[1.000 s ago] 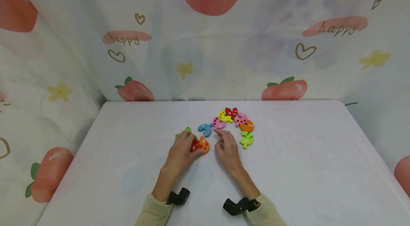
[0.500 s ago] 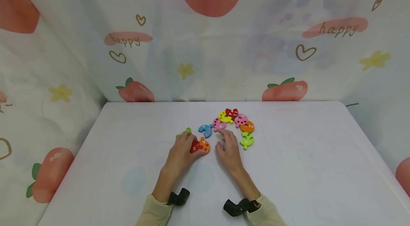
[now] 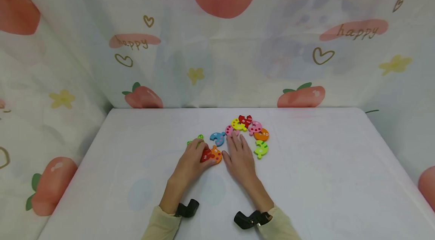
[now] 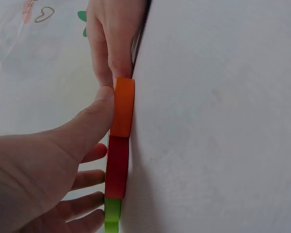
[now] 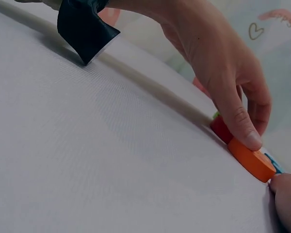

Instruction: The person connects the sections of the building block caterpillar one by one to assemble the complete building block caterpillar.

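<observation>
Flat, numbered wooden puzzle pieces shaped like animals lie on the table. My left hand [image 3: 192, 160] holds a red piece [image 3: 205, 155] and an orange spotted piece [image 3: 216, 155] between thumb and fingers, at their joint. A green piece [image 4: 112, 211] adjoins the red one, mostly hidden under that hand in the head view. My right hand [image 3: 242, 160] lies with straight fingers, their tips over a pink piece [image 3: 229, 130]. Its thumb touches the orange piece's right edge. Just above the orange piece sits a blue piece [image 3: 217, 138], touched by neither hand.
A curved row continues from the pink piece: yellow [image 3: 236, 124], red [image 3: 245, 121], pink [image 3: 255, 128], orange [image 3: 261, 134] and green [image 3: 261, 149]. Behind the white table [image 3: 323, 179] hangs a printed cloth [image 3: 217, 62]. Black wrist cameras sit on both forearms.
My right hand's fingers have straightened and moved forward over the pink piece, and its thumb has shifted left to the orange piece. My left hand stays nearly still.
</observation>
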{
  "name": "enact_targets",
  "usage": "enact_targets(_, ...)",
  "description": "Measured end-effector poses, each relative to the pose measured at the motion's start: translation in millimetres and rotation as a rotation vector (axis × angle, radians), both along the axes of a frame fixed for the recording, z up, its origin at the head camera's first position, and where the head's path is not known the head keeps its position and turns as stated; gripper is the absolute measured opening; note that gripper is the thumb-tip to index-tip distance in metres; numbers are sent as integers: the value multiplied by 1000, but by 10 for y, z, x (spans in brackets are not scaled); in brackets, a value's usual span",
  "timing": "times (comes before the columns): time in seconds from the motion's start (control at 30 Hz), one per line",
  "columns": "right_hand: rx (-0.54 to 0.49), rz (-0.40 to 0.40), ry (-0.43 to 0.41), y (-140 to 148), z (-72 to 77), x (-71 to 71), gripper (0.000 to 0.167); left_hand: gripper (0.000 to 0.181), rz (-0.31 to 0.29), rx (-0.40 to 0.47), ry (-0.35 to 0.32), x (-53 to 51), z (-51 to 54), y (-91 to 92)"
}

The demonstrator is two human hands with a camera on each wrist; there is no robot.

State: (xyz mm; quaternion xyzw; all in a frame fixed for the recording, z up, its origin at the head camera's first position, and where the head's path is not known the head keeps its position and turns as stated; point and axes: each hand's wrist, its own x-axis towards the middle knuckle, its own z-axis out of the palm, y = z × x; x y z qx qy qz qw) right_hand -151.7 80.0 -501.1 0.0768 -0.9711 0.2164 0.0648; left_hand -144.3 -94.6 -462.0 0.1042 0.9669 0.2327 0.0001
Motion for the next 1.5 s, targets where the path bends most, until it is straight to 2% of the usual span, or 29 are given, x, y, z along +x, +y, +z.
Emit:
enact_targets(0.1, 12, -18, -19, -3, 13, 11, 70, 49, -14, -1, 5, -6, -6, -1)
enact_targets(0.27, 14, -53, -5, -13, 36, 10, 74, 50, -10, -12, -6, -12, -14, -1)
enact_targets(0.43, 12, -99, 20, -15, 28, 10, 70, 51, -10, -13, -19, -16, -9, -6)
enact_targets(0.73, -84, -159, 104, -2, 39, 24, 51, 50, -17, -26, -34, -21, -7, -12)
enact_targets(0.93, -188, -178, 114, 5, 60, 31, 36, 46, -51, 3, -57, -20, 9, -35)
enact_targets(1.0, -235, -177, 114, 10, 65, 34, 35, 44, -69, 15, -67, -20, 15, -43)
enact_targets(1.13, -277, -155, 118, 16, 60, 35, 44, 44, -100, 22, -73, -12, 22, -54)
enact_targets(1.27, -264, -143, 128, 17, 47, 37, 44, 45, -107, 14, -76, -9, 23, -56)
enact_targets(1.5, -159, -149, 134, 24, 40, 42, 44, 42, -118, 11, -93, -10, 48, -77)
